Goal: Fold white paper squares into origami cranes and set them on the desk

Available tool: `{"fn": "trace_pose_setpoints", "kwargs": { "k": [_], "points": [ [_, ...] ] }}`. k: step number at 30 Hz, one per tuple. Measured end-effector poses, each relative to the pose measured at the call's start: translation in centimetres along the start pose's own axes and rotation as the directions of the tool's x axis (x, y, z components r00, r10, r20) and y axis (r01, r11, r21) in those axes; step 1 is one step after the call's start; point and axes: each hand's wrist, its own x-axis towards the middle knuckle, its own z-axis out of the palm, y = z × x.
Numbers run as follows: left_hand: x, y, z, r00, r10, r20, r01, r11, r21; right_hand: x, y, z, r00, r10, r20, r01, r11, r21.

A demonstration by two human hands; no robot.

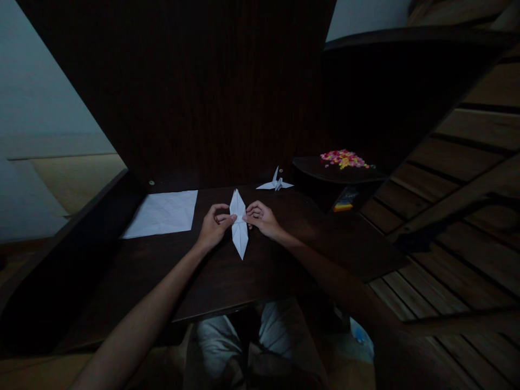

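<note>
A long folded piece of white origami paper (pixel 240 238), pointed at both ends, is held upright along its length above the dark desk. My left hand (pixel 214 223) pinches its left edge near the middle, thumb on the front face. From the other side, my right hand (pixel 262 219) grips the right edge at the same height, its thumb also on the front. The fingers behind the paper are partly hidden. Beyond my right hand, a finished white paper crane (pixel 278 184) rests on the desk by the back panel.
White sheets of paper (pixel 166 214) lie on the desk (pixel 162 271) at the left. A small rounded shelf (pixel 312 169) at the right bears a heap of pink and yellow bits (pixel 344 158). Below it sits a yellow item (pixel 343 207). Wooden slats (pixel 467 162) stand farther right.
</note>
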Motion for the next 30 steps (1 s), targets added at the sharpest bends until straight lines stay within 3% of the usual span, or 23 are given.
{"fn": "trace_pose_setpoints", "kwargs": {
  "k": [6, 12, 23, 30],
  "points": [
    [-0.23, 0.43, 0.09, 0.999, -0.023, 0.032, 0.022, 0.998, 0.055, 0.11, 0.22, -0.15, 1.0, -0.008, -0.023, 0.008, 1.0, -0.003],
    [-0.44, 0.63, 0.39, 0.998, 0.026, 0.052, -0.032, 0.993, 0.117, 0.23, 0.22, -0.08, 0.994, 0.1, -0.032, -0.1, 0.995, -0.003],
    [-0.7, 0.88, 0.33, 0.995, 0.057, 0.079, -0.073, 0.972, 0.223, -0.16, -0.33, 0.11, 0.998, 0.067, -0.014, -0.068, 0.995, -0.075],
    [-0.47, 0.64, 0.52, 0.998, -0.011, 0.069, 0.004, 0.995, 0.1, -0.12, -0.69, -0.02, 0.999, 0.042, 0.032, -0.039, 0.997, -0.063]
  ]
}}
